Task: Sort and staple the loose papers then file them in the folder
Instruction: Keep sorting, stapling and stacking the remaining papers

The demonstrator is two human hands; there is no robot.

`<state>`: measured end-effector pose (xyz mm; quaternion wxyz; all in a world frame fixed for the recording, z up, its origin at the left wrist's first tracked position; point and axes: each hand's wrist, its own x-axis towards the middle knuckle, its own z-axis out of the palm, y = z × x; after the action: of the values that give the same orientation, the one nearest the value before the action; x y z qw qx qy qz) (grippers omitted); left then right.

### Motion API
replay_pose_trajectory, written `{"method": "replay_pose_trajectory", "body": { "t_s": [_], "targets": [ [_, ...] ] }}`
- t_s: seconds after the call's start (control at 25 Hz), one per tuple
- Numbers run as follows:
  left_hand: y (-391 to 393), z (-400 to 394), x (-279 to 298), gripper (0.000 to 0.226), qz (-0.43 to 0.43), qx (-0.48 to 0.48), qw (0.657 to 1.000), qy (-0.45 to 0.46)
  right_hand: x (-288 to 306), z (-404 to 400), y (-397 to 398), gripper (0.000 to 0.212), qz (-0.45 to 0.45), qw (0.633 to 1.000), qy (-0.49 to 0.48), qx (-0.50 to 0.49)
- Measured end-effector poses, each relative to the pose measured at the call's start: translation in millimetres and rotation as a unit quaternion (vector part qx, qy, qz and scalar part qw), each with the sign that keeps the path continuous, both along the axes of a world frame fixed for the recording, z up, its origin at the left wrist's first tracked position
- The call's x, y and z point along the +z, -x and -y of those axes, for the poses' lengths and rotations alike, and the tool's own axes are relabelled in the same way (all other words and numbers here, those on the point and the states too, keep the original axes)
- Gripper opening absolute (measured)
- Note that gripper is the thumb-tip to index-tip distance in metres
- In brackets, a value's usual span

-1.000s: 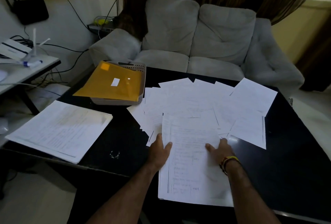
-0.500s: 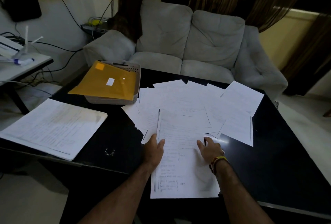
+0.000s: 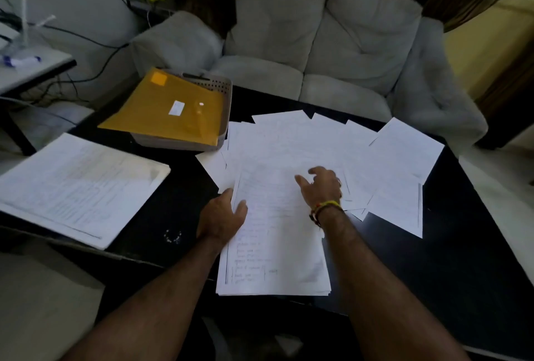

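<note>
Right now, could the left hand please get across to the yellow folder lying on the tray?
Probably yes. The left hand rests at the near stack's left edge, and only bare black table lies between it and the yellow folder atop the tray.

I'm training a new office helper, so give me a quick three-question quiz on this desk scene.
1. True or false: the yellow folder lies on the grey tray.
2. Which hand rests at the left edge of the near paper stack? A) left hand B) right hand
3. Fill in: the separate thick paper pile sits on the person's ____ side of the black table.

Key: 1 true; 2 A; 3 left.
</note>
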<state>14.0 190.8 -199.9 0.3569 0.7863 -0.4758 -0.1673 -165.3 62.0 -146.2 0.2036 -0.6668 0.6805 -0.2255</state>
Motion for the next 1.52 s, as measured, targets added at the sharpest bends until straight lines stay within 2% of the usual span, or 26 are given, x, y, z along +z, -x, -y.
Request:
{"method": "replay_pose_trajectory", "body": {
  "t_s": [0.2, 0.36, 0.48, 0.6, 0.8, 0.92, 1.0, 1.08, 1.2, 1.28, 1.32, 1.36, 1.4, 1.52],
  "targets": [
    [-1, 10, -6, 0.027, 0.020, 0.016, 1.000, -0.011, -12, 43, -58, 0.047, -0.041, 0.998, -0.013, 0.048],
    [-2, 10, -11, 0.027, 0.027, 0.016, 0.999, -0.010, -17, 71, -78, 0.063, -0.132, 0.990, -0.045, -0.023],
    [-2, 11, -9, 0.030, 0.031, 0.011, 0.999, -0.002, -12, 94, -74, 0.083, -0.118, 0.980, -0.142, -0.069],
    [1, 11, -10, 0.033, 0.031, -0.002, 1.000, -0.001, -11, 108, -67, 0.083, -0.056, 0.981, -0.176, -0.058],
    [0, 10, -11, 0.033, 0.044, -0.003, 0.999, 0.001, -14, 91, -67, 0.025, -0.035, 0.995, -0.061, -0.068],
    [1, 10, -9, 0.031, 0.046, -0.004, 0.999, -0.001, 12, 79, -64, 0.016, -0.001, 0.998, 0.050, -0.048],
    [3, 10, -5, 0.030, 0.044, -0.003, 0.999, 0.000, 44, 73, -61, 0.015, 0.073, 0.987, 0.140, -0.038],
    [3, 9, -4, 0.029, 0.043, -0.002, 0.999, -0.008, 80, 70, -57, 0.022, 0.163, 0.955, 0.247, -0.018],
    [2, 8, -3, 0.029, 0.034, -0.007, 0.999, -0.027, 136, 67, -46, 0.027, 0.262, 0.863, 0.432, -0.011],
    [2, 8, -2, 0.031, 0.033, -0.004, 0.999, -0.040, 166, 67, -25, 0.020, 0.335, 0.810, 0.482, -0.008],
    [3, 7, -1, 0.031, 0.041, 0.000, 0.998, -0.040, 175, 69, -11, 0.017, 0.366, 0.802, 0.473, -0.006],
    [4, 7, -1, 0.030, 0.052, 0.003, 0.998, -0.032, 179, 69, 2, 0.017, 0.385, 0.815, 0.434, -0.004],
    [4, 7, -1, 0.029, 0.058, 0.006, 0.998, -0.019, 173, 68, 12, 0.019, 0.385, 0.843, 0.377, -0.008],
    [4, 3, 4, 0.029, 0.034, -0.010, 0.999, -0.019, 109, 46, 23, 0.019, 0.296, 0.934, 0.199, -0.027]
  ]
}}
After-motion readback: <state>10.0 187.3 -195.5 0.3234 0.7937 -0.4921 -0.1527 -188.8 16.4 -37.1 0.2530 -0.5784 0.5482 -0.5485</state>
